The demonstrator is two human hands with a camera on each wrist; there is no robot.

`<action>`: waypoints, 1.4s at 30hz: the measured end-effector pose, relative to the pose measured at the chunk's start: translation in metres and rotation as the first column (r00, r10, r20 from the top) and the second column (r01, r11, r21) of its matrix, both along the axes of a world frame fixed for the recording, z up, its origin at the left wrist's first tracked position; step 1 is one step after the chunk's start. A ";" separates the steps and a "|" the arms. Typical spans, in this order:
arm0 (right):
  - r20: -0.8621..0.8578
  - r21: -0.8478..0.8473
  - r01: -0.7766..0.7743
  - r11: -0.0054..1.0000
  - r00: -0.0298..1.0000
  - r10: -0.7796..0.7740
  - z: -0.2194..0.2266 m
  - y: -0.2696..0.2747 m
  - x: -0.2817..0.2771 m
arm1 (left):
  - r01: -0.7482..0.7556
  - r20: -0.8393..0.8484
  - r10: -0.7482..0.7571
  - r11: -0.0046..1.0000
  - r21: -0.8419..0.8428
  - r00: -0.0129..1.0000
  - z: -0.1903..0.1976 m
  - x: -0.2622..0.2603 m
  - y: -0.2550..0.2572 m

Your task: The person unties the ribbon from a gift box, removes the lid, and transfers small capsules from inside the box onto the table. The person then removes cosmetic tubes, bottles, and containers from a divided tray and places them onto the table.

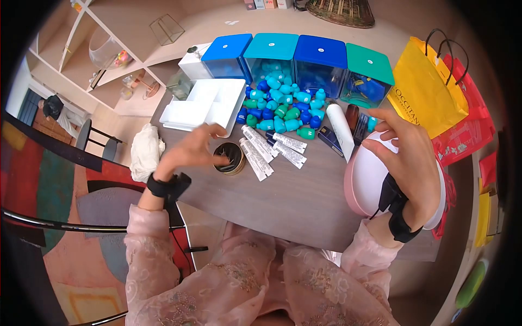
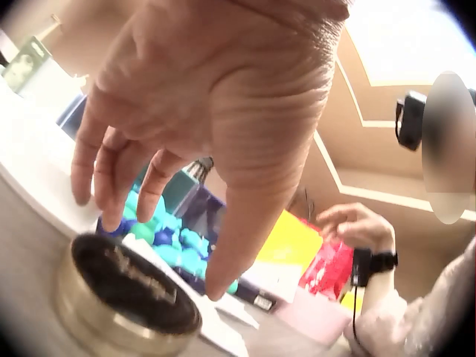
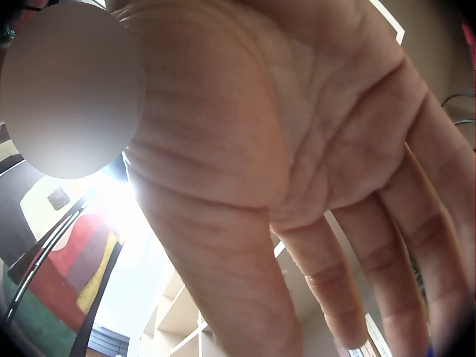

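Note:
In the head view my left hand (image 1: 191,149) is raised over the table beside a round gold tin (image 1: 237,169) with a dark top. The left wrist view shows this tin (image 2: 126,297) below the fingers, gold-sided with script on its black top; nothing is in the hand (image 2: 201,111). My right hand (image 1: 408,155) hovers over a round pink box (image 1: 356,190) with a white face, fingers loosely bent and holding nothing. From the right wrist, the palm (image 3: 297,134) appears bare, its fingers spread. Several white tubes (image 1: 255,155) lie right of the tin.
Small blue, teal and green bottles (image 1: 283,106) are heaped before several lidded bins (image 1: 321,60). A white divided tray (image 1: 204,106) stands left of them, a white cloth (image 1: 147,152) at the table's left edge. A yellow bag (image 1: 424,89) stands right. Another person (image 1: 54,111) is far left.

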State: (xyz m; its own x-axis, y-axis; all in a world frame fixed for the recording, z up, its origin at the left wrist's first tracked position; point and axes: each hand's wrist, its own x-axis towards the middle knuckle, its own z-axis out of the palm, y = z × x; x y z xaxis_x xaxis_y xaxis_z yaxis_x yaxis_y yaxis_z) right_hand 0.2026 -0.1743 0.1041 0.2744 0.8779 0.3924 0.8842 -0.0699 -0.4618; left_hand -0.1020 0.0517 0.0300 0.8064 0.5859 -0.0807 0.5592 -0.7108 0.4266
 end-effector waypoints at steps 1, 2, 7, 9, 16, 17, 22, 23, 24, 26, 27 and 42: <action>0.007 -0.005 0.004 1.000 1.000 -0.004 -0.001 0.000 0.000 | -0.058 0.039 0.057 0.998 0.019 0.998 0.005 -0.001 0.016; 0.007 -0.007 0.004 1.000 1.000 -0.004 -0.001 0.000 0.000 | -0.117 0.078 0.114 0.992 0.037 0.990 0.011 -0.004 0.034; -0.016 -0.007 -0.013 1.000 1.000 0.013 0.000 0.004 -0.002 | -0.488 0.382 0.349 0.790 0.370 0.855 -0.016 -0.031 0.154; -0.010 -0.007 0.000 1.000 1.000 0.000 0.000 0.003 -0.003 | -0.645 0.431 0.480 0.586 0.490 0.764 -0.026 -0.034 0.184; -0.017 -0.003 0.006 1.000 1.000 -0.006 0.000 0.004 -0.004 | -0.729 0.426 0.592 0.541 0.419 0.684 -0.051 -0.035 0.227; -0.017 -0.003 0.006 1.000 1.000 -0.006 0.000 0.004 -0.004 | -0.736 0.448 0.584 0.537 0.412 0.677 -0.053 -0.038 0.232; 0.000 -0.009 0.009 1.000 1.000 -0.009 0.001 0.004 -0.004 | -0.745 0.523 0.536 0.545 0.385 0.663 -0.052 -0.040 0.226; 0.001 -0.008 0.008 1.000 1.000 -0.008 0.001 0.004 -0.004 | -0.734 0.572 0.482 0.565 0.377 0.664 -0.051 -0.041 0.223; 0.005 -0.005 0.006 1.000 1.000 -0.006 0.001 0.003 -0.004 | -0.723 0.617 0.428 0.583 0.370 0.661 -0.050 -0.043 0.218; 0.009 -0.004 -0.003 1.000 1.000 0.003 0.001 0.004 -0.004 | -0.735 0.651 0.406 0.569 0.369 0.641 -0.033 -0.043 0.196; -0.001 -0.007 0.001 1.000 1.000 -0.001 0.001 0.005 -0.004 | -0.743 0.685 0.377 0.559 0.369 0.624 -0.021 -0.043 0.186; 0.026 -0.038 -0.010 0.999 1.000 0.011 -0.001 0.008 -0.006 | -0.520 0.508 0.417 0.851 0.073 0.754 0.016 -0.071 0.013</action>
State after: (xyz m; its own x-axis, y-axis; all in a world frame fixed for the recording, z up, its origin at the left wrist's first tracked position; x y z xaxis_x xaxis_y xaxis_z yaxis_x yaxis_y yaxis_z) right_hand 0.1962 -0.1665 0.1030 0.2548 0.8953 0.3655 0.8968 -0.0774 -0.4357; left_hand -0.1726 0.0647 0.0464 0.3354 0.8606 0.3833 0.6196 -0.5080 0.5984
